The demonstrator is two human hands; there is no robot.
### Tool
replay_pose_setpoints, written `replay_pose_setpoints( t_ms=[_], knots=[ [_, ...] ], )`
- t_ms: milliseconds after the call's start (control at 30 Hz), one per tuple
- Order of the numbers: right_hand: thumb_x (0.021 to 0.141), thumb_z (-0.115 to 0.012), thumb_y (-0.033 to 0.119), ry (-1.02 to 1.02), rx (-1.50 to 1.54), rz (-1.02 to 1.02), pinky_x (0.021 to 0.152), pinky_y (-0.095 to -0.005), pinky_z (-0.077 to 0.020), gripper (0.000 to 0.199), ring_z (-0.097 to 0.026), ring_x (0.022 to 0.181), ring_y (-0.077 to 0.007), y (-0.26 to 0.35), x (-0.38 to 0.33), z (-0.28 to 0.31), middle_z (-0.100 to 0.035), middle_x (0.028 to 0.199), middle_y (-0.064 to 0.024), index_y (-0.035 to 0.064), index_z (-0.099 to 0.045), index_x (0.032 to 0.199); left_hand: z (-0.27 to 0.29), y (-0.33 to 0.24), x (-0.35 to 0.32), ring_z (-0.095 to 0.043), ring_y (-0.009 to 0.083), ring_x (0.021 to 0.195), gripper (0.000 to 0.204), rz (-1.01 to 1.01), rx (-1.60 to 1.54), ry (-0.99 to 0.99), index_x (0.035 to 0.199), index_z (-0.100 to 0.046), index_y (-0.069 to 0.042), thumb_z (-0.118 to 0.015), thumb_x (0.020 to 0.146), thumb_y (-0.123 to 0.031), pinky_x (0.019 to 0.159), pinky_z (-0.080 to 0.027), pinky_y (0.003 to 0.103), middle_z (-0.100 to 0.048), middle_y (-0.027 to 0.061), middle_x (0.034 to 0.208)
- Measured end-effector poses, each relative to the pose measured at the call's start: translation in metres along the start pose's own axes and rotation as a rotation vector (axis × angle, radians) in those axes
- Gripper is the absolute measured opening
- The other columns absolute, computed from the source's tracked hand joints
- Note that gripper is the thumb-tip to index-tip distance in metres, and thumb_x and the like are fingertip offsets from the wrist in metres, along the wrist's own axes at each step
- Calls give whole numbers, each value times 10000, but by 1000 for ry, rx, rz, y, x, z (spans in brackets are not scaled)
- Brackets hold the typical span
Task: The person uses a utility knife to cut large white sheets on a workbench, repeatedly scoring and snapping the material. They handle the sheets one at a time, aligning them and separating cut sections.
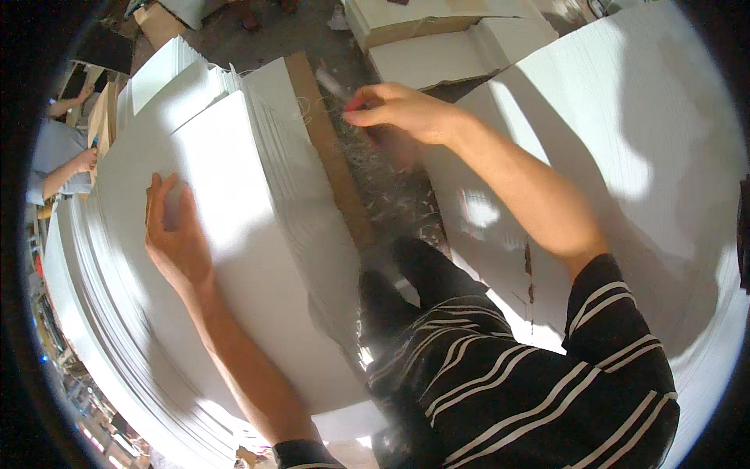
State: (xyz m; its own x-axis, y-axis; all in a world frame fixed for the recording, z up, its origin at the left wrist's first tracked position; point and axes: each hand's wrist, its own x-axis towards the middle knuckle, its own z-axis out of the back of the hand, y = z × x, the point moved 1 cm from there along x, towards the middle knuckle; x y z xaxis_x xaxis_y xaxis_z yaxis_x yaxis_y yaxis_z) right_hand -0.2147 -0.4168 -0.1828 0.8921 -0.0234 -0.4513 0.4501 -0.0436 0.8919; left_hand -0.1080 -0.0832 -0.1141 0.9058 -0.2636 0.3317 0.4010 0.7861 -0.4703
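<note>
My left hand (180, 234) is over the top white sheet (234, 172) of a tall stack on my left, thumb and fingers apart with nothing between them. Whether its fingertips touch the sheet I cannot tell. My right hand (410, 113) is raised over the gap between the stacks, its fingers pinched together. A small red patch shows at its fingertips, too small to name. Just beyond them, a blurred pale strip (332, 84) hangs or falls over the gap.
A brown board edge (320, 144) runs along the left stack. Another large white stack (664, 148) stands on my right. White scraps litter the floor (391, 187) between them. White blocks (426, 59) lie at the far end. At far left, a co-worker's hand (84, 160) holds something blue.
</note>
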Motion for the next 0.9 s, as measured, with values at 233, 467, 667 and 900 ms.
replay_pose_setpoints(
  t_ms=[233, 467, 667, 900],
  knots=[
    [992, -713, 233, -26, 436, 287, 518, -358, -585, 350, -697, 610, -211, 33, 34, -62, -684, 814, -120, -25, -566, 1177, 2, 6, -2, -522, 343, 1411, 259, 102, -273, -34, 1193, -744, -1, -640, 998, -137, 1173, -425, 471, -670, 181, 1371],
    [1084, -511, 155, -178, -212, 577, 591, -335, -574, 351, -704, 694, -178, 56, 53, -78, -740, 1029, -100, 73, -508, 1425, 0, 9, 1, -528, 377, 1401, 229, 37, -251, -52, 1163, -760, -25, -642, 998, -131, 1137, -462, 515, -690, 207, 1323],
    [1041, -563, 167, -398, -519, 744, 706, -497, -564, 269, -728, 789, -360, 52, 53, -79, -738, 869, -151, 127, -644, 1294, -2, 8, 0, -514, 400, 1406, 208, 26, -230, -52, 1146, -769, -63, -644, 1006, -152, 1144, -452, 553, -683, 219, 1326],
    [1036, -559, 148, -430, -548, 876, 705, -474, -579, 261, -735, 785, -347, 56, 53, -84, -744, 885, -166, 128, -679, 1266, -2, 7, -2, -506, 406, 1410, 210, 29, -259, -43, 1148, -768, -80, -631, 1018, -173, 1139, -457, 577, -684, 218, 1323]
  ],
)
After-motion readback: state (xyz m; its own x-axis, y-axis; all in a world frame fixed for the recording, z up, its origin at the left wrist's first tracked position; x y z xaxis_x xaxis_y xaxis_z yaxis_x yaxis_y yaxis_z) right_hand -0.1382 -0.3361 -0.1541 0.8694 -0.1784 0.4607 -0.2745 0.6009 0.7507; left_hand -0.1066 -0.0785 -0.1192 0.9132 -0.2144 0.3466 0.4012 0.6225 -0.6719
